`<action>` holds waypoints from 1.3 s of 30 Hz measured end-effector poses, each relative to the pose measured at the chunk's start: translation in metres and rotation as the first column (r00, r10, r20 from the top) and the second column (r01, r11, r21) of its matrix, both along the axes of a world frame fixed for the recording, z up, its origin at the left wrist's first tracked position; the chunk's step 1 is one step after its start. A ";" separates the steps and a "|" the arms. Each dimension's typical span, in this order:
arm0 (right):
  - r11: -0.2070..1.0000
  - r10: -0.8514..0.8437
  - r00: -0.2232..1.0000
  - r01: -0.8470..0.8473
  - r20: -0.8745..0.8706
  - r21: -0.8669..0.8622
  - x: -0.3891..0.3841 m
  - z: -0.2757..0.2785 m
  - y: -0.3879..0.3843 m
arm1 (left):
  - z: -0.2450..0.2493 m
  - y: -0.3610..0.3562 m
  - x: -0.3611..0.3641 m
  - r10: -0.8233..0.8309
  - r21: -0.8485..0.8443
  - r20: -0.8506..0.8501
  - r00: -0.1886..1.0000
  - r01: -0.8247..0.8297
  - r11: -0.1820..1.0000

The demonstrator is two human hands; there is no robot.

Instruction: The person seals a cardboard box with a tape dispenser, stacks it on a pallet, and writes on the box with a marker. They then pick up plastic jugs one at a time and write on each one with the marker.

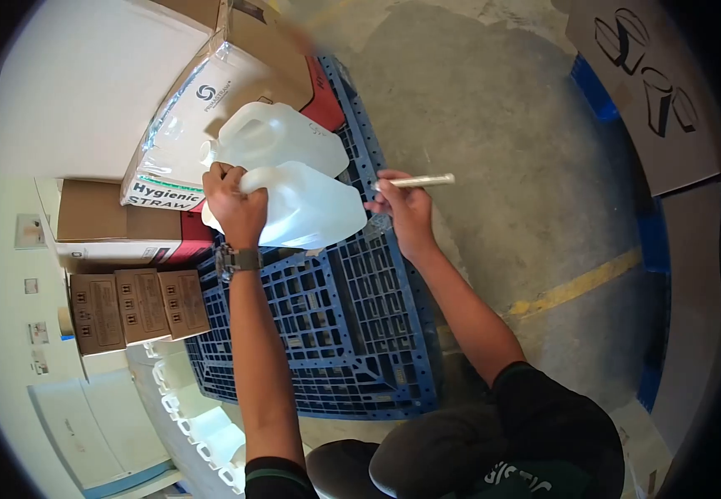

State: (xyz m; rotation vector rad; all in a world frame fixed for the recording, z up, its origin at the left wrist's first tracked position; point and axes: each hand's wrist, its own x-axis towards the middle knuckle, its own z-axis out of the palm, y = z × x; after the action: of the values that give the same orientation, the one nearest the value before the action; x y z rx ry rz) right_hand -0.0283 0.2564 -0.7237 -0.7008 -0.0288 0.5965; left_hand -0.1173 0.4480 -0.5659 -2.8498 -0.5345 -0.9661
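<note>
My left hand [237, 204] is closed around the neck and handle end of a translucent plastic jug [314, 204], which lies on its side on a blue plastic pallet [294, 287]. Behind it lies a second jug [285, 137] of the same kind, with small dark writing near its base. A white marker pen [423, 180] is pinched in my right hand [408, 218], just right of the nearer jug's base. The pen points away from the jug. A watch sits on my left wrist.
A "Hygienic Straw" carton [202, 108] stands behind the jugs. Small brown cartons [140, 308] are at left, with more white jugs [211, 432] below them. Large cartons [651, 83] on blue pallets line the right side. A yellow line [576, 287] crosses the concrete floor.
</note>
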 end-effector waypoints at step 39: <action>0.982 0.175 0.977 -0.165 0.121 -0.092 -0.011 -0.037 0.061 | -0.002 -0.017 -0.010 0.043 0.036 0.067 0.997 -0.045 0.998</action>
State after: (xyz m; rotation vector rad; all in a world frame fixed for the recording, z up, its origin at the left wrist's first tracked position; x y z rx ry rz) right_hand -0.0390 0.3178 -0.7602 -0.8205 -0.1870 0.7190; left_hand -0.1271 0.4306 -0.5680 -2.7694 -0.5760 -1.0544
